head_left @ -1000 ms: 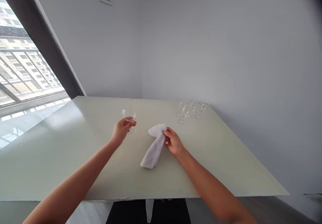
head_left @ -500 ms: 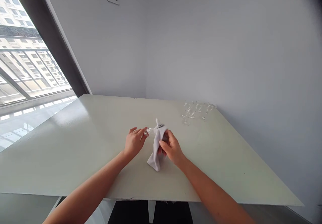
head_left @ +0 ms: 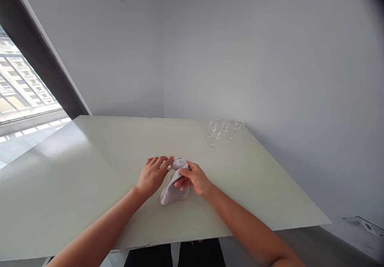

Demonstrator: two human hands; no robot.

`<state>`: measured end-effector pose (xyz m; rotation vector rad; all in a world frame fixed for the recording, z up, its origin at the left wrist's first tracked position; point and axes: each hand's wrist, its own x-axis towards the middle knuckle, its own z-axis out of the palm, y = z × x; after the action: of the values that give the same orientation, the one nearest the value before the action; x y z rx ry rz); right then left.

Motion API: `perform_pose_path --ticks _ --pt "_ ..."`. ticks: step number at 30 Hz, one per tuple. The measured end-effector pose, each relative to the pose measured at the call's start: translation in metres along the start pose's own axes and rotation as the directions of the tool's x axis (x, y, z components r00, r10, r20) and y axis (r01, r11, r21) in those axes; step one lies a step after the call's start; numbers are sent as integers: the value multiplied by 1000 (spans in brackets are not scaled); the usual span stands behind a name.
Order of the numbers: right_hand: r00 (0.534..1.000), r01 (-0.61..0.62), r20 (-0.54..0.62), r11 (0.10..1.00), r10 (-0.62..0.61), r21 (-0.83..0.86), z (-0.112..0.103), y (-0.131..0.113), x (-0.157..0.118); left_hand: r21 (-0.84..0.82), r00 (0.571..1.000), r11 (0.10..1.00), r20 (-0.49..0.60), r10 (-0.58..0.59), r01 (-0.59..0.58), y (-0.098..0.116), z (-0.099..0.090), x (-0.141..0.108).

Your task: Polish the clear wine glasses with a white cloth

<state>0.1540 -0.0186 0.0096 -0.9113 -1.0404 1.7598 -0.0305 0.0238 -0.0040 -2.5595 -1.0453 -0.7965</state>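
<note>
A pale lilac cloth (head_left: 175, 190) hangs from my right hand (head_left: 193, 177), whose thumb and fingers pinch it near its top. The cloth's upper part wraps round a clear glass piece, mostly hidden. Just to the left, my left hand (head_left: 153, 174) has its fingertips closed on the small clear end of that glass (head_left: 169, 167). Both hands are close together above the front middle part of the table.
Several clear stemmed glasses (head_left: 220, 130) stand in a group at the back right of the pale table (head_left: 105, 171). Grey walls rise behind the table and along its right. A window (head_left: 22, 81) is at the far left.
The view has turned to the right. The cloth's top now covers more of the glass, and its lower part has spread out. Both hands remain on the glass and cloth.
</note>
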Motion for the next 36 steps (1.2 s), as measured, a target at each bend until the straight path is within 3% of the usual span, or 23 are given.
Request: perform_pose_path --ticks 4,6,8,10,12,13,15,17,18,19,20,22,24,26,27,29,31,32,34,36 --pt "995 -60 -73 996 64 59 -6 5 5 -13 992 994 51 112 -111 0 2 -3" --pt "997 -65 -47 998 65 14 -12 5 5 -56 992 993 74 103 -100 2 0 -2" --pt "999 -47 11 997 48 -58 -18 0 3 -133 990 991 136 27 -9 4 -6 2" --pt "996 -11 85 988 24 -151 -23 -8 -2 -261 960 951 261 -99 169 4 -17 9" --pt "981 25 191 968 24 -249 -25 -19 -9 -438 865 810 477 -156 389 2 -27 15" --pt "967 42 253 957 33 -287 -25 -24 -13 -523 793 697 599 -110 492 0 -31 18" --pt "933 71 355 940 55 -333 -25 -32 -20 -621 651 439 753 101 650 -4 -34 20" --pt "919 88 389 931 60 -353 -26 -35 -23 -637 583 289 771 256 715 -6 -33 19" --pt "927 90 372 929 54 -358 -26 -35 -22 -640 593 293 768 241 710 -6 -32 18" --pt "942 85 333 931 41 -354 -27 -33 -21 -642 631 358 758 165 678 -5 -32 17" --pt "961 74 275 940 22 -333 -28 -31 -18 -627 693 480 719 54 614 -3 -32 15" --pt "991 49 132 974 -20 -222 -29 -24 -11 -488 851 780 514 -108 393 2 -34 14" --pt "999 20 28 998 -19 -53 -29 -16 -5 -256 956 956 287 -65 142 7 -37 12" --pt "1000 -15 9 997 14 81 -27 -10 -1 -113 978 994 206 31 -8 10 -40 11" --pt "999 -31 20 994 29 108 -25 -8 -1 -90 978 996 205 42 -23 11 -40 10" --pt "998 -35 56 997 31 72 -20 -7 -4 -132 968 990 250 -24 58 9 -42 9" --pt "992 -5 122 998 12 -55 -17 -11 -9 -292 909 918 392 -141 268 4 -45 9" --pt "985 16 170 992 5 -123 -16 -14 -12 -391 846 829 505 -170 399 2 -46 8" --pt "961 50 276 975 12 -216 -15 -21 -18 -526 691 570 715 -105 631 -2 -49 9" --pt "937 58 347 969 30 -239 -17 -27 -21 -551 588 378 809 22 744 -2 -52 9"
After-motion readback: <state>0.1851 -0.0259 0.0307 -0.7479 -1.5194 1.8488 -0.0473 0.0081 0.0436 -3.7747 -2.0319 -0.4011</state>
